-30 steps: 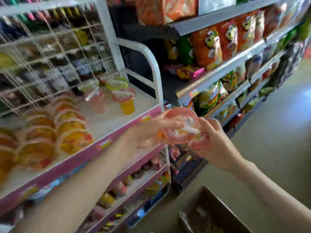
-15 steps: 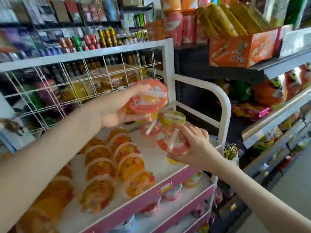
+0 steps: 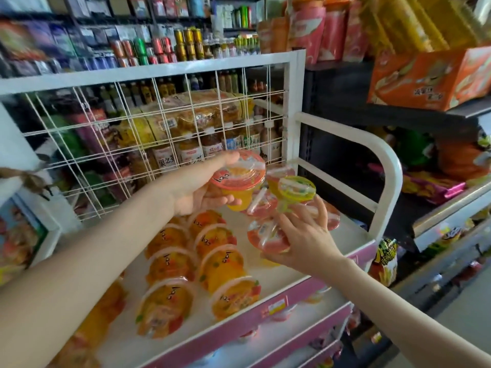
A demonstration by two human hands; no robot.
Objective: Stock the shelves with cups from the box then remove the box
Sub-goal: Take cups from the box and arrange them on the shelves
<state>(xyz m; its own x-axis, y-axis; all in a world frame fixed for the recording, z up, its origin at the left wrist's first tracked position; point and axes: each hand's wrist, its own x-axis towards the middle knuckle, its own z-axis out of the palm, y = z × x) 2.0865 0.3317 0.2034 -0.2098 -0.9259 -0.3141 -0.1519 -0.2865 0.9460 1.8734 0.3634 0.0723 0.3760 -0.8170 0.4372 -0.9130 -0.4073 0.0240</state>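
Note:
My left hand [image 3: 198, 185] grips an orange jelly cup with a pink-rimmed lid [image 3: 239, 175], held above the back of the white top shelf [image 3: 287, 274]. My right hand [image 3: 305, 237] holds a pink-lidded cup [image 3: 265, 236] low over the shelf near its right end. Just behind it stand a green-lidded cup [image 3: 296, 189] and other pink cups [image 3: 261, 204]. Several orange fruit cups [image 3: 218, 264] lie in rows on the shelf's left half. The box is out of view.
A white wire grid [image 3: 148, 144] backs the shelf, with bottles and bagged goods behind it. A curved white rail [image 3: 388, 181] closes the right end. Pink-edged lower shelves [image 3: 305, 338] hold more cups. Snack racks [image 3: 438, 203] stand to the right.
One second ago both hands held cups low by the snack racks. They have since risen to the top shelf; the right hand's cup now sits lower, close to the shelf.

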